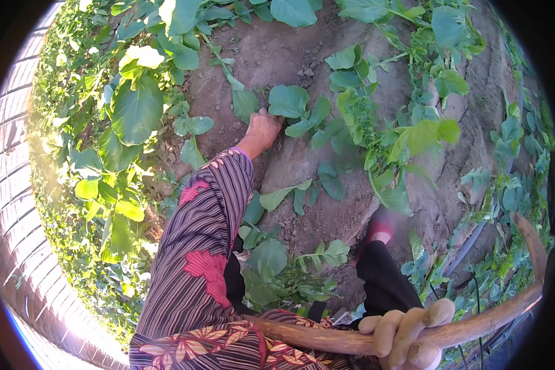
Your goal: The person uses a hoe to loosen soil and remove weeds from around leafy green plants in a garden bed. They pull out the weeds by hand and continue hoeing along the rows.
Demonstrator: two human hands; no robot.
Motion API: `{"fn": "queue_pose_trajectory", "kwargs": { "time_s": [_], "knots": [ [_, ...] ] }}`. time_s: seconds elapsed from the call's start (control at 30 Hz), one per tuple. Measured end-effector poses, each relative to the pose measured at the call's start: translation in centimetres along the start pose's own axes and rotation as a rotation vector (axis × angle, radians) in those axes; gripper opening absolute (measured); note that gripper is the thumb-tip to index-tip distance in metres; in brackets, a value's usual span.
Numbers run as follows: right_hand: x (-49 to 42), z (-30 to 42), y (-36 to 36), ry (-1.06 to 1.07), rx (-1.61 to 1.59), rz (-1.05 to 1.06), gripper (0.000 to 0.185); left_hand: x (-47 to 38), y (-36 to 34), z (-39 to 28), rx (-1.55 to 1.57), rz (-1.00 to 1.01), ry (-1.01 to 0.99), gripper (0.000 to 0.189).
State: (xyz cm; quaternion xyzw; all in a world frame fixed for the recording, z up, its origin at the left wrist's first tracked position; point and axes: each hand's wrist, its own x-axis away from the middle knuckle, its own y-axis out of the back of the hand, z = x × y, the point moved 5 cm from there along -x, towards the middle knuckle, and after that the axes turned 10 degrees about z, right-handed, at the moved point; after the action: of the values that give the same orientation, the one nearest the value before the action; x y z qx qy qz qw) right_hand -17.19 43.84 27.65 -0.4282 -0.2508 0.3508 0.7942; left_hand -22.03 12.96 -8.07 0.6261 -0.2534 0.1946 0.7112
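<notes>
My left hand (262, 129) reaches down to the soil at the base of a small leafy plant (288, 102). Its fingers curl away from me, so I cannot tell whether they grip the stem. Another broad leaf (245, 104) touches the ground just beyond the knuckles. Low in the picture, my right hand (404, 330) is wrapped around a curved wooden stick (485, 323). The stick crosses in front of my body and bends upward at its far right end. Its left end disappears by my patterned sleeve (199, 259).
Dense leafy plants (136, 111) fill the left side, beside a translucent ribbed wall (11, 152). More plants (388, 138) stand on the bare soil (268, 55) to the right. A grey pipe (469, 245) runs along the right. My red shoe (380, 226) rests on the soil.
</notes>
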Motion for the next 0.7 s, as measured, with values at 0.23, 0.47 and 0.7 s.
{"fn": "queue_pose_trajectory", "kwargs": {
  "time_s": [0.23, 0.47, 0.7],
  "knots": [
    [-0.3, 0.8, 0.0, 0.007, 0.054, -0.09, 0.039, -1.7, -2.2, 1.1, 0.01, -0.021, -0.026, 0.022],
    [-0.2, 0.9, -0.3, 0.032, 0.058, -0.149, 0.04, 2.4, 3.3, 5.4, 0.566, -0.374, 0.075, 0.014],
    [-0.4, 0.7, -0.7, -0.023, 0.041, -0.213, 0.038, 2.2, 13.9, 15.0, 0.548, -0.733, 0.347, 0.016]
  ]
}}
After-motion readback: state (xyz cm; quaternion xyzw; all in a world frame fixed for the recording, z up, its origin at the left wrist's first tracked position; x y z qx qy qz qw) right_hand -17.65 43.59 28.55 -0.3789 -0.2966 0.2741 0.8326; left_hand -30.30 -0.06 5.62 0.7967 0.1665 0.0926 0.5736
